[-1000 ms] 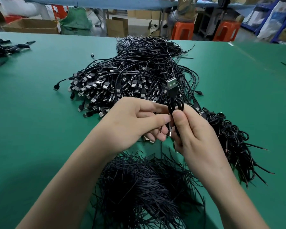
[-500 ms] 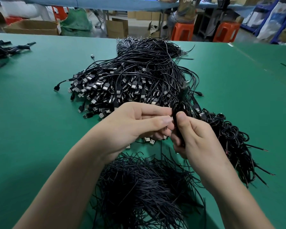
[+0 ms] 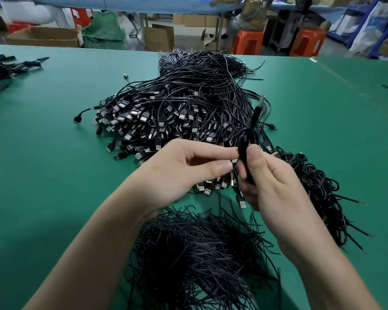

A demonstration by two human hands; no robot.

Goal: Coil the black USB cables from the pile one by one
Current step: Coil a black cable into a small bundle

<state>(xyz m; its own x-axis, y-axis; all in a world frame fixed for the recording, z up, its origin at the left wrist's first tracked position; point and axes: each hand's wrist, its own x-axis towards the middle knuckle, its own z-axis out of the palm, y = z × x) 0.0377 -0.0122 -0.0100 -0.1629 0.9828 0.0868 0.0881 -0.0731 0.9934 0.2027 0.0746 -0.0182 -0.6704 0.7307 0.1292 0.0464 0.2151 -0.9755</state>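
A big pile of black USB cables (image 3: pixel 179 108) lies in the middle of the green table (image 3: pixel 54 153), its plugs facing me. My right hand (image 3: pixel 269 180) grips a small coiled black cable (image 3: pixel 244 148) between thumb and fingers; the cable's USB plug (image 3: pixel 259 106) sticks up and away from the coil. My left hand (image 3: pixel 182 168) is just left of the coil, its index fingertip touching it and its thumb extended below. A row of coiled cables (image 3: pixel 318 189) lies to the right of my right hand.
A heap of thin black ties (image 3: pixel 195 256) lies near me between my forearms. More black cables (image 3: pixel 2 68) sit at the far left of the table. Beyond the table are cardboard boxes (image 3: pixel 43 38), orange stools (image 3: pixel 248 41) and a seated person (image 3: pixel 253 12).
The cable's plug, upright a second ago, dipped out of sight and now points up to the right. My left fingers have loosened from a pinch to a fingertip touch on the coil.
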